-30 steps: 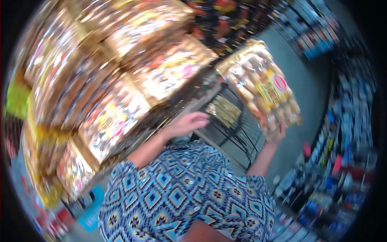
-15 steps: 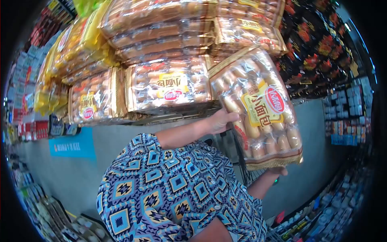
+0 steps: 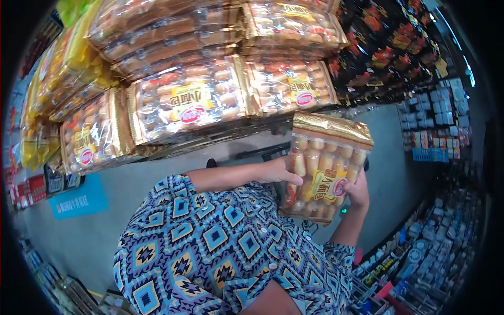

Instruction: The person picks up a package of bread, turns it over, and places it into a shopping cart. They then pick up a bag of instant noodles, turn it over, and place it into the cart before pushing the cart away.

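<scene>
A clear, gold-edged bag of small bread rolls (image 3: 315,157) is held in front of my body, over the aisle floor. My left hand (image 3: 282,170) grips its left edge, thumb across the front. On the right edge my right hand (image 3: 358,191) is closed too, with its thumb on the front near the red oval logo. Fingers behind the bag are hidden. Just beyond it are stacked bags of the same rolls (image 3: 184,100) on a display, with another matching bag (image 3: 294,86) at the stack's right end.
Yellow packages (image 3: 73,63) stand left of the stack, and black packages with red print (image 3: 383,47) to the right. Part of a dark cart (image 3: 268,152) shows behind the bag. A blue floor sign (image 3: 79,202) lies at left. Stocked shelves (image 3: 436,121) line the right side.
The bag has come lower and closer to my body, its top edge now facing away. My right hand has shifted from beneath the bottom edge to the right side. The view has turned slightly.
</scene>
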